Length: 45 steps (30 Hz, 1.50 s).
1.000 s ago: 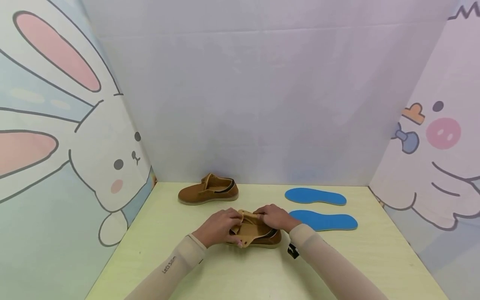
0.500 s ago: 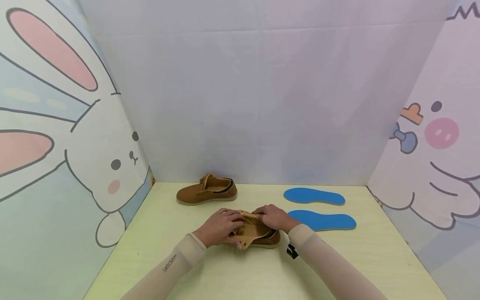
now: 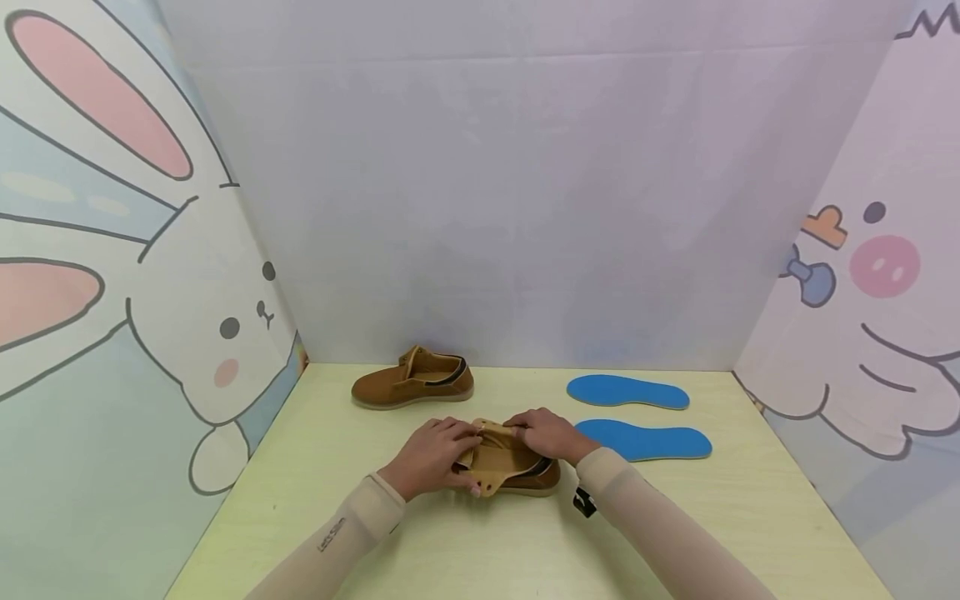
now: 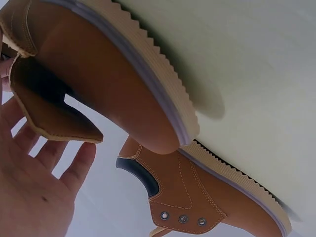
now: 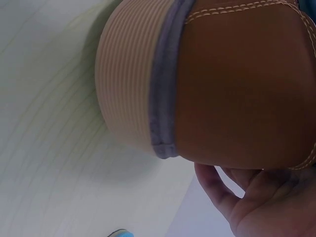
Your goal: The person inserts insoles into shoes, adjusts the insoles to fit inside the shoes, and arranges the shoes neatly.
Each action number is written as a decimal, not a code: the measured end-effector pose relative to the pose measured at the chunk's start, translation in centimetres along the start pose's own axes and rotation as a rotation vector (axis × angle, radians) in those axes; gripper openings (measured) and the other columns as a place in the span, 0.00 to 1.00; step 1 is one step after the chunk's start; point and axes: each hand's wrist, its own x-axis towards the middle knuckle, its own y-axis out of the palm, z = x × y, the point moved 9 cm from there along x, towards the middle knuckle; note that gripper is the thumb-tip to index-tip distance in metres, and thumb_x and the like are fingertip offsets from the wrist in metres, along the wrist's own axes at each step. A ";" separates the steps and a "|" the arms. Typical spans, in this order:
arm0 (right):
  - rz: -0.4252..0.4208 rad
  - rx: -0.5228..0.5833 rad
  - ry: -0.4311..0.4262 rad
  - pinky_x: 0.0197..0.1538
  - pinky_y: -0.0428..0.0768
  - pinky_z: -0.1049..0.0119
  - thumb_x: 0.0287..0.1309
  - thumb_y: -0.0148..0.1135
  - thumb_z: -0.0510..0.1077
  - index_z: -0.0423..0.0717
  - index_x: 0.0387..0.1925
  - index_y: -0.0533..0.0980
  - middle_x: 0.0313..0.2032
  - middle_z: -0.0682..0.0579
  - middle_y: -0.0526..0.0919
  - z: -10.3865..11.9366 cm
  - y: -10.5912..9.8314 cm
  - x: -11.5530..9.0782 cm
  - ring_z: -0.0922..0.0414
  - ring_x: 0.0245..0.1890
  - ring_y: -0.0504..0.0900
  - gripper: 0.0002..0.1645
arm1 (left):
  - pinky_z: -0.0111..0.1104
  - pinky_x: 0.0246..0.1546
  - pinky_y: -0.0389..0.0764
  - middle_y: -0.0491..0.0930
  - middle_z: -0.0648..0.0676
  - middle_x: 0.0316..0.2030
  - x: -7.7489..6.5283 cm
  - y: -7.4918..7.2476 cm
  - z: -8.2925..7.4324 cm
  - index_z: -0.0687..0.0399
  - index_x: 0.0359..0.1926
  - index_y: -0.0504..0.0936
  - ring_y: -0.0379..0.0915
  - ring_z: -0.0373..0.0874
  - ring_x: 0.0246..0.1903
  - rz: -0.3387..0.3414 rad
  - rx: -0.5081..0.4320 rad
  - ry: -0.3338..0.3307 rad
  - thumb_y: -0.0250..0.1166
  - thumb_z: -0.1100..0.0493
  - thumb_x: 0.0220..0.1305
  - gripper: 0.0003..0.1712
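A brown lace-less shoe (image 3: 543, 477) sits on the table, toe to the left, its tan eyelet flaps spread wide. Over its front part, my left hand (image 3: 431, 457) holds the tongue (image 4: 64, 121) folded forward, the thumb at the near eyelet flap (image 3: 489, 483). Seen from the left wrist, fingertips (image 4: 86, 148) lie along the tongue's edge. My right hand (image 3: 549, 433) grips the shoe's far side near the heel, with its fingers on the outside. The right wrist view shows the heel (image 5: 242, 94) close up, with the fingers beside it. The shoe's inside looks bare tan.
Behind on the left stands a matching brown shoe (image 3: 412, 385), also toe left. Two blue insoles lie at the right, one farther insole (image 3: 626, 392) and one nearer insole (image 3: 648, 442) beside my right hand. Cartoon-printed walls and a pale back wall (image 3: 517, 208) enclose the table.
My left fingers dip a little into the shoe's opening, then draw back toward the toe with the tongue. The right hand keeps its grip; the shoe stays in place.
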 end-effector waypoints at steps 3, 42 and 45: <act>-0.002 -0.009 -0.002 0.54 0.80 0.51 0.75 0.51 0.47 0.52 0.59 0.83 0.54 0.50 0.85 0.1 -0.1 0.0 0.50 0.52 0.82 0.20 | 0.41 0.67 0.70 0.77 0.49 0.61 -0.2 0.0 0.1 0.51 0.64 0.81 0.73 0.46 0.61 0.011 -0.037 -0.034 0.53 0.18 0.53 0.53; 0.029 0.130 -0.066 0.64 0.74 0.44 0.79 0.49 0.53 0.50 0.71 0.72 0.64 0.43 0.76 -0.1 0.0 -1.3 0.43 0.64 0.74 0.26 | 0.45 0.67 0.69 0.66 0.55 0.72 -0.9 2.2 1.5 0.57 0.76 0.65 0.65 0.51 0.69 0.089 -0.360 -0.192 0.66 0.22 0.46 0.64; 0.034 0.161 -0.082 0.61 0.76 0.44 0.79 0.49 0.54 0.50 0.73 0.69 0.63 0.42 0.77 0.2 -0.4 -1.7 0.43 0.62 0.76 0.28 | 0.45 0.67 0.69 0.67 0.55 0.72 -0.8 2.5 1.8 0.56 0.76 0.65 0.65 0.51 0.69 0.102 -0.392 -0.214 0.68 0.22 0.44 0.65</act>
